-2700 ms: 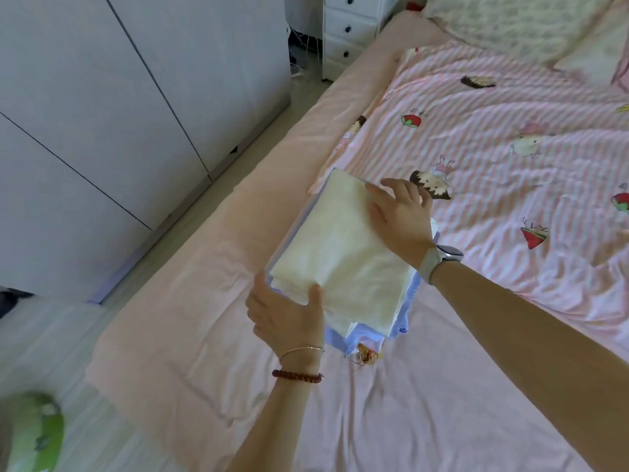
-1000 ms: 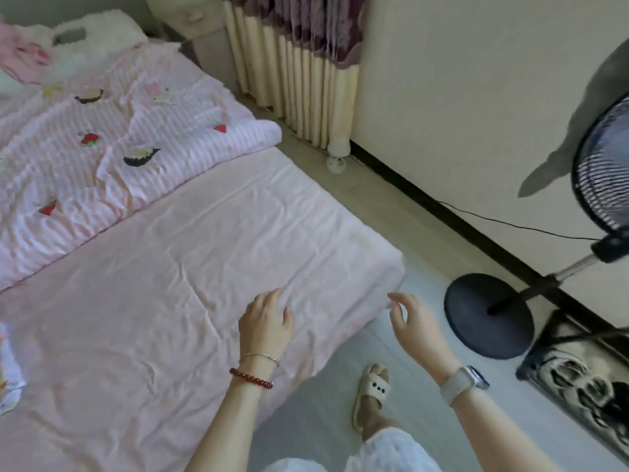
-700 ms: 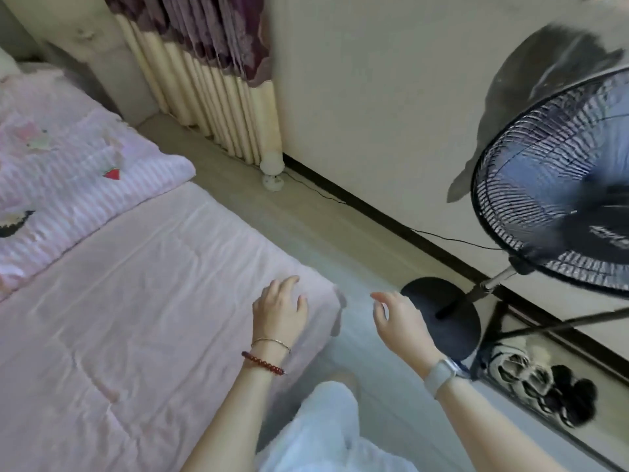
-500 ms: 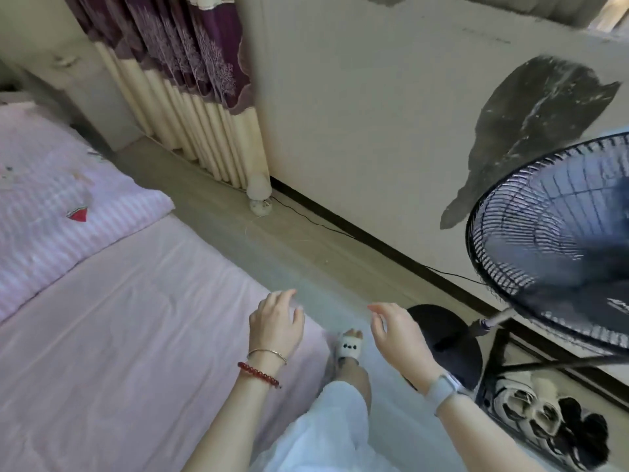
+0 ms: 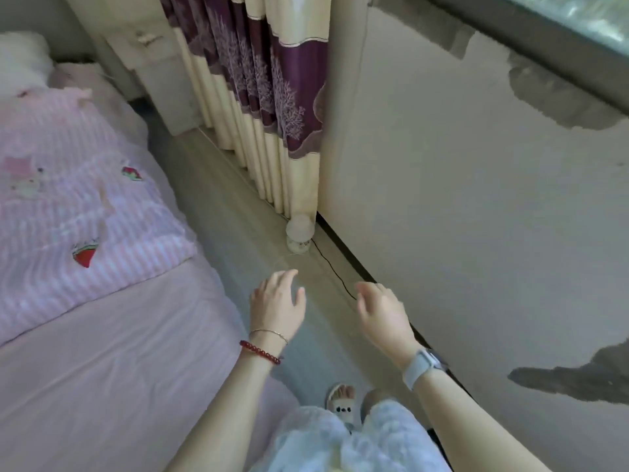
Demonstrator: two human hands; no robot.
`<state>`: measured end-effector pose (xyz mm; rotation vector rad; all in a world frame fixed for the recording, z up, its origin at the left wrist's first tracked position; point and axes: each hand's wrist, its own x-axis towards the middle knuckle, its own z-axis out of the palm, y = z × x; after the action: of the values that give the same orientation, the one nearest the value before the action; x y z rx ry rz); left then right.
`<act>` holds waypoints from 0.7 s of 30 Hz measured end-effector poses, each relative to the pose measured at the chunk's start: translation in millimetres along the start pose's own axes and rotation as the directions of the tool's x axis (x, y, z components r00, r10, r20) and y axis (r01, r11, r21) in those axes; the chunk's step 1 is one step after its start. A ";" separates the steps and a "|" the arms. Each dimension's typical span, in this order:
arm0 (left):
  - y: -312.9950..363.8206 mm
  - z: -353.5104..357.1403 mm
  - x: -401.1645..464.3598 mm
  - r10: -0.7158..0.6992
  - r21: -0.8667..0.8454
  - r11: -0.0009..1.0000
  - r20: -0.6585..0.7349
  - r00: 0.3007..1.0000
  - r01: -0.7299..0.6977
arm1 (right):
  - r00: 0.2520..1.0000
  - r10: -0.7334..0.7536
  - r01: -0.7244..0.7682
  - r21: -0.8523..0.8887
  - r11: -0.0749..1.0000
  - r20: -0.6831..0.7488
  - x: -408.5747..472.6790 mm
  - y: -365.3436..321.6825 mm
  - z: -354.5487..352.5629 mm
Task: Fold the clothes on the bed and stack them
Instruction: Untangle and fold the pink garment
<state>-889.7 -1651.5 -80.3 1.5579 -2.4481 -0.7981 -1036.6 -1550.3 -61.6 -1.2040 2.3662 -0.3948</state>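
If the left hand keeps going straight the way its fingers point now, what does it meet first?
Probably nothing soon: the left hand is open and empty above the floor strip beside the bed. Its fingers aim toward the small white jar below the curtain; depth is unclear.

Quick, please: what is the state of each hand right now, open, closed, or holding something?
Left hand: open, fingers relaxed, holding nothing.
Right hand: open, fingers loosely curled, holding nothing.

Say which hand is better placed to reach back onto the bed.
Left, probably. The left hand hangs open beside the bed edge; the right hand, also empty, is over the floor nearer the wall.
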 end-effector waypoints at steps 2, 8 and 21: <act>-8.1 -18.8 26.5 -0.064 0.004 0.998 -0.058 0.996 0.064 | 0.997 -0.060 0.061 -0.030 0.998 0.038 42.3 -21.0 -6.7; -62.8 -73.0 115.7 -0.297 -0.022 0.954 -0.187 0.936 0.299 | 0.947 -0.266 0.284 -0.081 0.956 0.182 171.3 -99.5 1.4; -215.5 -213.4 297.9 -0.617 -0.053 0.766 -0.342 0.709 0.641 | 0.681 -0.654 0.713 -0.097 0.694 0.329 439.1 -360.6 50.1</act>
<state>-771.7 -2059.2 -55.5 2.3786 -1.6969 -0.4444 -990.0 -2118.7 -60.4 -2.1121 1.6650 -0.1721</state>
